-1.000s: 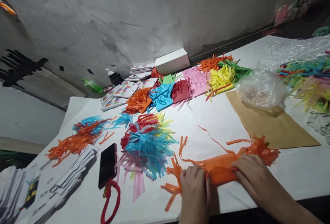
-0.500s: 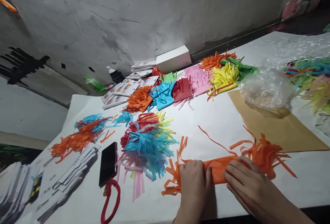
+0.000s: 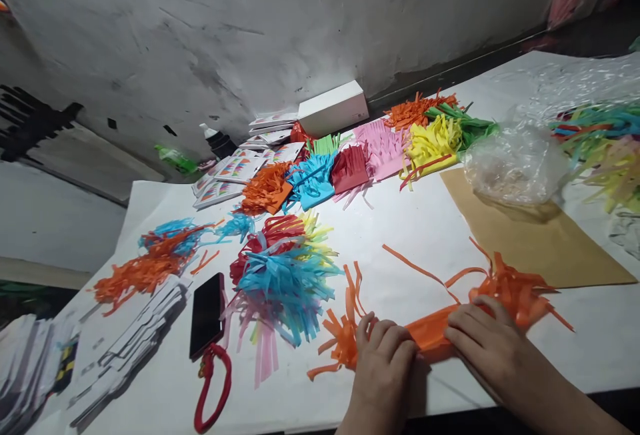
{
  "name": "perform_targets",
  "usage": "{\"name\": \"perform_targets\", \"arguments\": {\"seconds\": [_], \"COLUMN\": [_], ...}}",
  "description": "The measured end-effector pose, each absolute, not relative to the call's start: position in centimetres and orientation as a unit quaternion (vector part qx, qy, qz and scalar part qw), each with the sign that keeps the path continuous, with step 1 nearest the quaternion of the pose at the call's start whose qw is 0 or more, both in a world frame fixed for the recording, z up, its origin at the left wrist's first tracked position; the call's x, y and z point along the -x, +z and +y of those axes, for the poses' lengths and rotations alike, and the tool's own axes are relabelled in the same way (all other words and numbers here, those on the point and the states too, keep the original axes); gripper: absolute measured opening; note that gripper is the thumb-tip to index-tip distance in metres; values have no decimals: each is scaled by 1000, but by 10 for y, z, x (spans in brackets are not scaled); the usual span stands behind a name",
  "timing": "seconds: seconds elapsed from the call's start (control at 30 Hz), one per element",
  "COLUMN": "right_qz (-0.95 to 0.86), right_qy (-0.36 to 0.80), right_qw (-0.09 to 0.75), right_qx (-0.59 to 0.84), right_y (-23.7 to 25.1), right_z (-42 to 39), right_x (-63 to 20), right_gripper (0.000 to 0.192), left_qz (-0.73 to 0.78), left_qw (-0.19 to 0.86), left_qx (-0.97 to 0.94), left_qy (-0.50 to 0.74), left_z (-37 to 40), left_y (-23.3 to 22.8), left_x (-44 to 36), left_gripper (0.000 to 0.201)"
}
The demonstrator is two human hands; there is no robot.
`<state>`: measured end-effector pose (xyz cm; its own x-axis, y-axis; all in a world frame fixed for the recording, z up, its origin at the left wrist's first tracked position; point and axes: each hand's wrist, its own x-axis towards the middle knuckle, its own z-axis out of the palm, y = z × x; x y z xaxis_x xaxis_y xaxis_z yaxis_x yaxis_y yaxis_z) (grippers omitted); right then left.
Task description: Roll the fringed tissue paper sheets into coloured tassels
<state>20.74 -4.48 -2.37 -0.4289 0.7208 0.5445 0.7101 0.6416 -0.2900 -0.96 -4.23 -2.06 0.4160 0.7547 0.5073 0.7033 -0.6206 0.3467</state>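
Note:
A strip of orange fringed paper (image 3: 431,332) lies across the near part of the white table, its cut tassels spreading out at both ends. My left hand (image 3: 385,358) is closed over the strip's left part, fingers curled round it. Farther right, my right hand (image 3: 483,341) grips the same strip beside the right-hand tassels. Between the two hands shows a flat, unfringed band. One loose orange strand (image 3: 417,269) trails away toward the table's middle. My fingertips under the paper are hidden.
Left of the hands lie a pile of blue, red and pink fringed paper (image 3: 287,281) and a phone (image 3: 207,315) with a red strap. Folded fringe bundles (image 3: 350,171) line the back near a white box (image 3: 334,109). A clear plastic bag (image 3: 515,165) rests on brown card (image 3: 575,255).
The left part of the orange strip now sits slightly lower and is more bunched under my left hand, whose fingers have curled further. My right hand has shifted slightly right and up.

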Motion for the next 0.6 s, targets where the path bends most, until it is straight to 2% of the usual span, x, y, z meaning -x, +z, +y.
{"name": "perform_targets", "arguments": {"seconds": [0.1,0.2,0.33,0.47,0.6], "right_qz": [-837,-821,-808,-812,-863], "right_qy": [19,-19,-78,-71,35], "right_qw": [304,265,196,273,321], "right_qx": [455,506,550,510,388], "right_y": [-24,-22,-19,-13,-10], "right_z": [-39,-29,-20,-22,-26], "right_x": [-217,-217,-208,-203,-199], "right_gripper": [24,27,30,18,31], "left_qz": [483,529,575,580,581], "left_qw": [43,19,-44,-52,-7], "left_qx": [-814,-807,-777,-774,-770], "left_qy": [321,263,252,248,264], "left_z": [-42,-40,-34,-32,-34], "left_y": [-15,-13,-23,-29,-22], "left_x": [10,5,-3,-5,-2], "left_gripper": [24,22,19,19,14]}}
